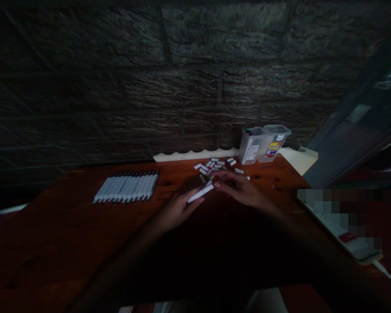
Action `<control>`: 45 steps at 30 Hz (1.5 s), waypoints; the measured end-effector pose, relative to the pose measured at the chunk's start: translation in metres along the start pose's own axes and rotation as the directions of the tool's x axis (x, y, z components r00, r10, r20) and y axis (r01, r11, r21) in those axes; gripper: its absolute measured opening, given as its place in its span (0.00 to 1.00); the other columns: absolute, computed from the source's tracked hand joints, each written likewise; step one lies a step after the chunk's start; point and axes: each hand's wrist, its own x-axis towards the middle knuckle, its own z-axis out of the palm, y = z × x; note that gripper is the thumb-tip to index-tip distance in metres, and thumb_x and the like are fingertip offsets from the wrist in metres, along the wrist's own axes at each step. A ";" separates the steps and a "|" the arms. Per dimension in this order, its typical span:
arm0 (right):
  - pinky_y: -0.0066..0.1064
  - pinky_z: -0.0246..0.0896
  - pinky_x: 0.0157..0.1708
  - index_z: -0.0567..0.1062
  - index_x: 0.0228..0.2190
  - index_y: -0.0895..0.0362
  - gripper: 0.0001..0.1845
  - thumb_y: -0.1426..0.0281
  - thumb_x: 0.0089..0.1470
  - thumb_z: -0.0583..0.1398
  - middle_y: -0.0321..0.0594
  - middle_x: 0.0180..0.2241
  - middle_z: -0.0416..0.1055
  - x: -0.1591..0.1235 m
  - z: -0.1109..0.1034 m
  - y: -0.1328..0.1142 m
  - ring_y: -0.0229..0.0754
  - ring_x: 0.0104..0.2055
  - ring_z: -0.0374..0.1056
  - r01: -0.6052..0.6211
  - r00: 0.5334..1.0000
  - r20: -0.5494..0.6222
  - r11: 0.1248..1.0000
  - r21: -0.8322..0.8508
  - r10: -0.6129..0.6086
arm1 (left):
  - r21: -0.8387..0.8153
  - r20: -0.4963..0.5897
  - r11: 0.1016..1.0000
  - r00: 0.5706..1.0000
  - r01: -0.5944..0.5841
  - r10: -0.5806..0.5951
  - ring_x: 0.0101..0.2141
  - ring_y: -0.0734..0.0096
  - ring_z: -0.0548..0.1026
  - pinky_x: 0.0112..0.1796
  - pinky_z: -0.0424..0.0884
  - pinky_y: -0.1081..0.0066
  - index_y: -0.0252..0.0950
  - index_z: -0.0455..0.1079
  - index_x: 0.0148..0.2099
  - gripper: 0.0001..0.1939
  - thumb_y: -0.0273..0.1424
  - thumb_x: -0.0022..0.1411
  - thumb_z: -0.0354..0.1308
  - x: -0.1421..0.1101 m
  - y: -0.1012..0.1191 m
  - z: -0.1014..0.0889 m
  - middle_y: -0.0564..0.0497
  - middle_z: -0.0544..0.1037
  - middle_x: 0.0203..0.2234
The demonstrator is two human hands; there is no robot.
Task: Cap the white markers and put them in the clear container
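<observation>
My left hand is closed around a white marker, which slants up to the right over the wooden table. At the marker's upper end are the fingers of my right hand, thumb and forefinger close to its dark tip; whether they pinch a cap there is too dim to make out. Just behind the hands lies a loose pile of short white marker caps, some with coloured ends. To the left, several white markers lie side by side in a neat row, dark tips at both ends.
Two clear plastic containers stand at the back right, one with a few markers inside. A wavy-edged pale strip runs along the stone-block wall. At the right edge of the table is a flat pale object with a white cable.
</observation>
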 end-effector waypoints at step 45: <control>0.26 0.60 0.32 0.82 0.32 0.58 0.13 0.62 0.54 0.60 0.43 0.31 0.79 0.082 -0.186 -0.075 0.44 0.35 0.75 -0.451 0.882 -0.465 0.427 -0.784 0.078 | 0.066 -0.424 0.996 0.901 -0.065 0.087 0.26 0.73 0.75 0.29 0.71 0.76 0.37 0.75 0.41 0.14 0.39 0.64 0.53 0.004 -0.022 -0.015 0.54 0.78 0.24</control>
